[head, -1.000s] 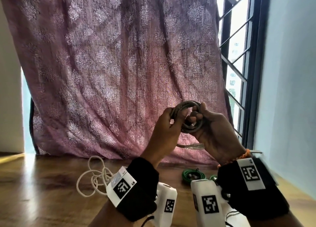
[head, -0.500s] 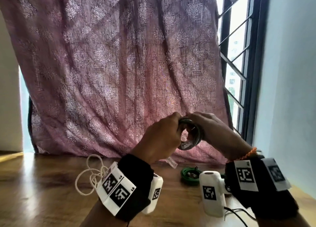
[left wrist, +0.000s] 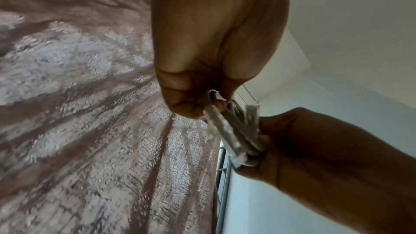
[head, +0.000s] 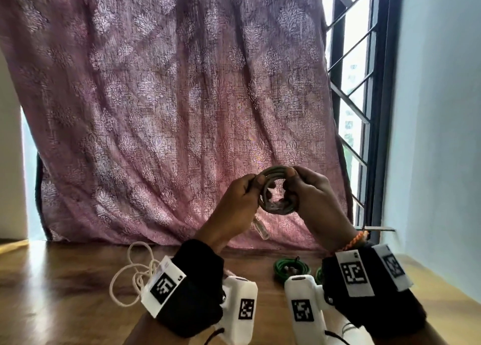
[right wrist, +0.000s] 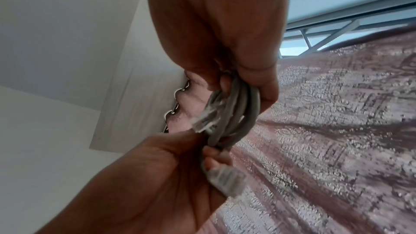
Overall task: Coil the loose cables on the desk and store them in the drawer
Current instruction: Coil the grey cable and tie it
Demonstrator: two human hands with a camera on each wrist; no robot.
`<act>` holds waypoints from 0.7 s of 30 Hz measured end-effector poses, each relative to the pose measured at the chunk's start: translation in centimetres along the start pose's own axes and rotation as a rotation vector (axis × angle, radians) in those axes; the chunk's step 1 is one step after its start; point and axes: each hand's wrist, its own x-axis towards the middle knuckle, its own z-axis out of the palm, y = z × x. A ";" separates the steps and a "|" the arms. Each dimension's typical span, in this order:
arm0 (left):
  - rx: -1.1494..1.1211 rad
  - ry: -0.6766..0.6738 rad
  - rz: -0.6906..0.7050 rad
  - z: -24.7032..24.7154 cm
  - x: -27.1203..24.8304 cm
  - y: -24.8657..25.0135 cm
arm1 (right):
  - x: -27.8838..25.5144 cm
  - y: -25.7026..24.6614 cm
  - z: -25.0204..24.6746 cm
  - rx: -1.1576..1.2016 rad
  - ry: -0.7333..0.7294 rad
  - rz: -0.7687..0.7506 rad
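A grey network cable (head: 276,191) is wound into a small ring and held up in front of the curtain. My left hand (head: 242,201) grips its left side, fingers curled round the strands. My right hand (head: 309,191) pinches the top and right side. One clear plug (head: 261,230) hangs below the left hand. In the right wrist view the grey coil (right wrist: 234,111) runs between both hands, with a clear plug (right wrist: 208,115) beside it and another (right wrist: 227,181) lower. The left wrist view shows the coil (left wrist: 236,131) edge-on. No drawer is in view.
On the wooden desk (head: 52,292) a loose white cord (head: 135,272) lies at the left and a coiled green cable (head: 291,269) at the right, partly behind my right wrist. A pink curtain (head: 169,97) hangs behind; a barred window (head: 351,84) and a wall are at the right.
The coil dipped and tilted edge-on half a second ago, then rose again and now faces me as a ring. The dangling plug swung from horizontal to hanging down.
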 end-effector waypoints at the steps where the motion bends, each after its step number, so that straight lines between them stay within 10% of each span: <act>1: 0.016 -0.005 0.002 -0.1 0.0 -0.1 | 0.1 0.2 0.0 0.047 -0.022 0.044; 7: 0.390 -0.171 0.063 -0.6 -0.7 -0.5 | 0.2 0.9 -0.8 -0.263 -0.263 0.033; 16: 0.019 -0.054 -0.008 -0.4 -0.2 0.9 | 0.1 0.8 -0.1 -0.300 -0.082 -0.201; 21: 0.194 -0.054 0.026 -0.9 -0.4 0.7 | -0.1 0.6 0.0 -0.265 -0.210 -0.109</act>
